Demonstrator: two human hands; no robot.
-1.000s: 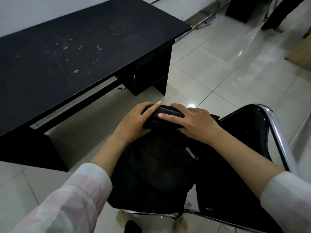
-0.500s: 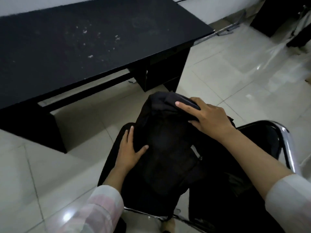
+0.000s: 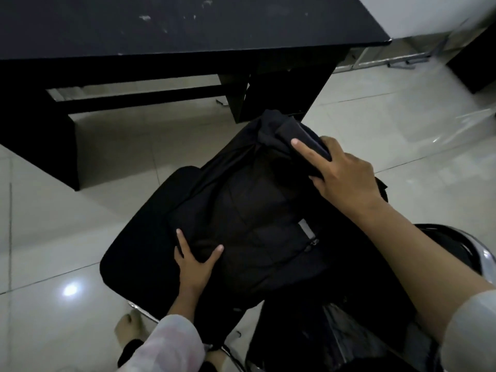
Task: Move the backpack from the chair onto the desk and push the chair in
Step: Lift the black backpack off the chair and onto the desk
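Pale glossy floor tiles (image 3: 375,124) fill the room around us, with a bright spot of light reflected at the near left. Across the far side stands the black bench (image 3: 188,25), its top scuffed with small white marks and its dark legs and crossbar showing underneath. Near us is the chair (image 3: 134,251), black-seated, with a shiny metal frame curving at the right edge of the view. On the chair seat lies the backpack (image 3: 257,216), black, its top end raised toward the bench and its lower end toward us; a small grey tab and a zipper pull show on its right side. It is well apart from the bench top.

Our right hand (image 3: 343,178) is clenched around the folded fabric at the top of the backpack, the forefinger stretched along it. Our left hand (image 3: 194,267) presses against the lower left edge of the backpack, fingers spread and thumb on the front panel, grasping that edge. Both sleeves are light-coloured. At the near left a bare foot (image 3: 128,328) rests on the tiles.
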